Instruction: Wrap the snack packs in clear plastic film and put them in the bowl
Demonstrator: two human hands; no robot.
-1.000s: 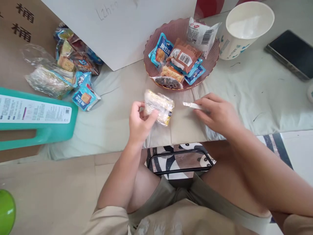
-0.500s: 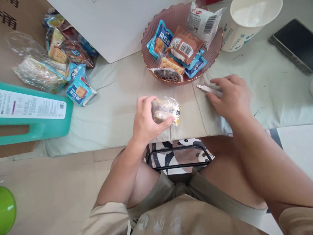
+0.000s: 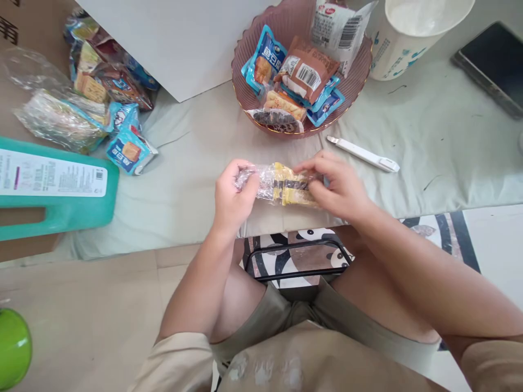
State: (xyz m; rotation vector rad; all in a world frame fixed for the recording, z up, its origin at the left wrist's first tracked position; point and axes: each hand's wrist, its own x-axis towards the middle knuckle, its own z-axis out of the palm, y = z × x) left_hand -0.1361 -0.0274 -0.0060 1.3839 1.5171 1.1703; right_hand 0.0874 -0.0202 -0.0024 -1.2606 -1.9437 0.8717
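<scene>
Between my two hands is a clear plastic wrapper with yellow and dark snack packs point(image 3: 283, 185) in it, held low over the cloth-covered surface. My left hand point(image 3: 236, 193) is closed on the crinkled clear end. On the opposite end my right hand point(image 3: 335, 182) pinches the yellow-banded part with thumb and fingers. A white utility knife point(image 3: 363, 154) lies by itself on the cloth, beyond my right hand. Behind the wrapper stands a pinkish ribbed bowl point(image 3: 241, 95) filled with several packets, among them a brown packet point(image 3: 306, 71) and blue packets point(image 3: 265, 57).
A paper cup point(image 3: 398, 43) and a black phone point(image 3: 494, 65) stand at the back right. To the left lie several snack packets point(image 3: 131, 149) beside a teal jug point(image 3: 81, 218). A white box point(image 3: 175, 43) rises behind. A green round object point(image 3: 14, 348) shows bottom left.
My right hand has let go of the utility knife and moved left onto the wrapper. The wrapper is now stretched out between both hands, its yellow bands showing.
</scene>
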